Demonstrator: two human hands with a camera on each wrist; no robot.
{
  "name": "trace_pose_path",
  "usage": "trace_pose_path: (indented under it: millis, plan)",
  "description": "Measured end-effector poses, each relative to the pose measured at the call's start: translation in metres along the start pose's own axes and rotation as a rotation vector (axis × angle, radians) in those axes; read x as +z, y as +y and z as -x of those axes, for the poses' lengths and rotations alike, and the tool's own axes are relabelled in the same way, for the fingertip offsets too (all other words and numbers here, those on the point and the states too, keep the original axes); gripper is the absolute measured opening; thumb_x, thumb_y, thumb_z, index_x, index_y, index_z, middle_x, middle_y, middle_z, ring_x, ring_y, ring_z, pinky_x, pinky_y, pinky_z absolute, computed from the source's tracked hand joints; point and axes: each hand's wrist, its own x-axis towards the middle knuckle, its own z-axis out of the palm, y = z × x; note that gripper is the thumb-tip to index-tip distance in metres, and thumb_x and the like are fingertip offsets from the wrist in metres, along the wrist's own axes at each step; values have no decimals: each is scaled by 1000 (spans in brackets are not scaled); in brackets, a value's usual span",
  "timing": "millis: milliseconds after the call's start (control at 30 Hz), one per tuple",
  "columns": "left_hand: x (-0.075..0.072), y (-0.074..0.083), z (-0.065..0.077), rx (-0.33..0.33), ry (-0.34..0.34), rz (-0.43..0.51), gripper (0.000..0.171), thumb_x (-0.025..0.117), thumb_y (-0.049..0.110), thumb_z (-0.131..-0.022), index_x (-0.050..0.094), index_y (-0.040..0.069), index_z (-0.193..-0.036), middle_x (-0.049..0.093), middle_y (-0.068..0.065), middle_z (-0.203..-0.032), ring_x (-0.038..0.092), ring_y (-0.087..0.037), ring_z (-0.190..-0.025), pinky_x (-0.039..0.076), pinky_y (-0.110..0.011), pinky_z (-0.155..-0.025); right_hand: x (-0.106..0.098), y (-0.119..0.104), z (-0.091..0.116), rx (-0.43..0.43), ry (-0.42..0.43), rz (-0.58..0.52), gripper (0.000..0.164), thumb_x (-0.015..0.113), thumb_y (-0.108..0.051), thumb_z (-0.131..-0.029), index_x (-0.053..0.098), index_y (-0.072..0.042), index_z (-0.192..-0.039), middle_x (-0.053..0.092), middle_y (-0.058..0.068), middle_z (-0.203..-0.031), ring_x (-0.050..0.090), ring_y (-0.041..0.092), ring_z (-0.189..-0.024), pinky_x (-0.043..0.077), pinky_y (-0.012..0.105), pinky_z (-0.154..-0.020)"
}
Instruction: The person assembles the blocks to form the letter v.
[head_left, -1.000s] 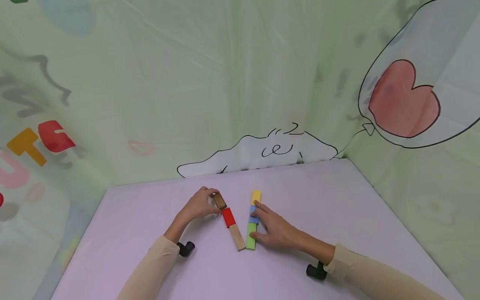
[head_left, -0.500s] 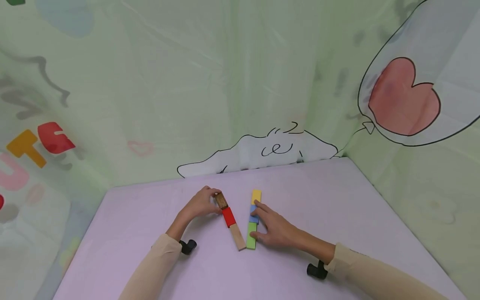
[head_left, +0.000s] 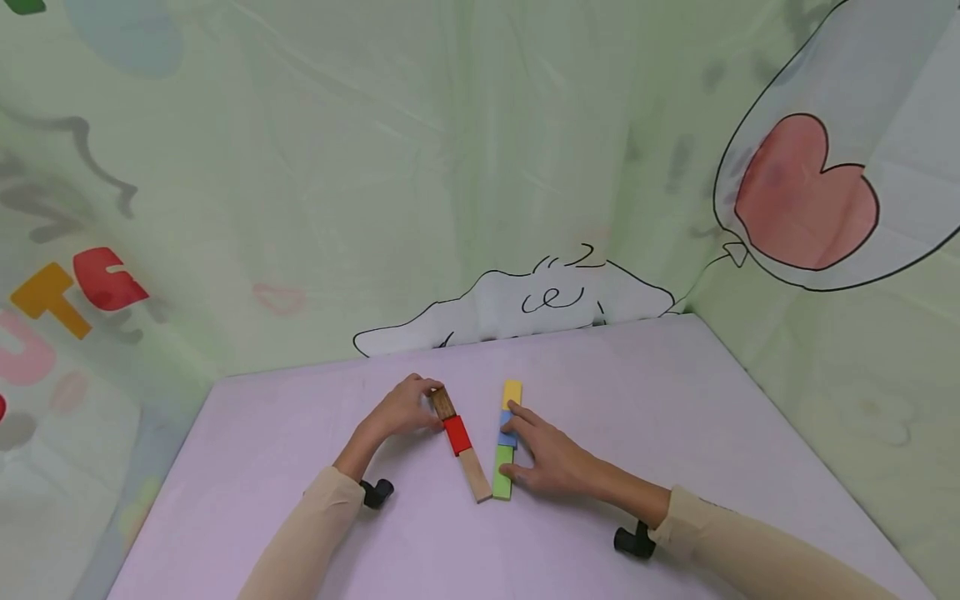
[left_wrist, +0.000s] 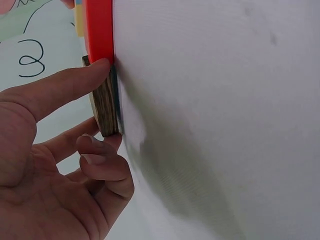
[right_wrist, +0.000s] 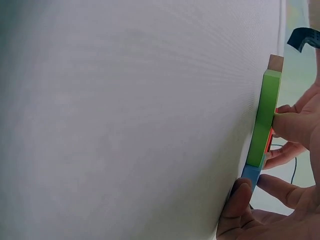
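Near the middle of the pale purple desk [head_left: 315, 467], the left hand [head_left: 401, 410] pinches a dark wooden block [head_left: 442, 403] while the right hand [head_left: 551, 462] presses the green-blue-yellow block row [head_left: 506, 442] with straight fingers, so an uneven push could probably misalign both rows.

Both hands [head_left: 480, 442] low, fingers curled

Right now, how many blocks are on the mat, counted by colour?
Dark brown wood block: 1
Red block: 1
Light wood block: 1
Yellow block: 1
Blue block: 1
Green block: 1
Total: 6 blocks, in two rows of 3 on the mat.
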Motion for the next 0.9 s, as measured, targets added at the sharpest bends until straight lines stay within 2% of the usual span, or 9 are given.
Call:
trace_pose_path:
  millis: [400, 700, 900]
  plan:
    - [2, -3, 6, -9, 42, 19, 61, 87, 14, -83, 66, 6, -140, 64, -18, -130, 62, -32, -117, 54, -53, -106, 0, 0, 0, -2, -3, 7, 54, 80, -29, -93, 60, -7, -138, 35, 23, -170, 42, 43, -155, 44, 57, -120]
    - [6, -5, 3, 14, 69, 24, 52, 82, 10, -87, 68, 7, -138, 66, -15, -126, 62, -29, -115, 56, -52, -105, -1, 1, 1, -25, 1, 25, 53, 79, -29, -94, 59, -6, -138, 35, 24, -169, 44, 44, -154, 46, 57, -118]
    - [6, -7, -1, 50, 68, 15, 51, 80, 6, -87, 68, 5, -136, 66, -16, -122, 62, -28, -112, 56, -50, -101, -1, 0, 1, -38, 6, 17, 52, 80, -28, -93, 61, -6, -135, 37, 25, -168, 45, 45, -152, 47, 58, -117]
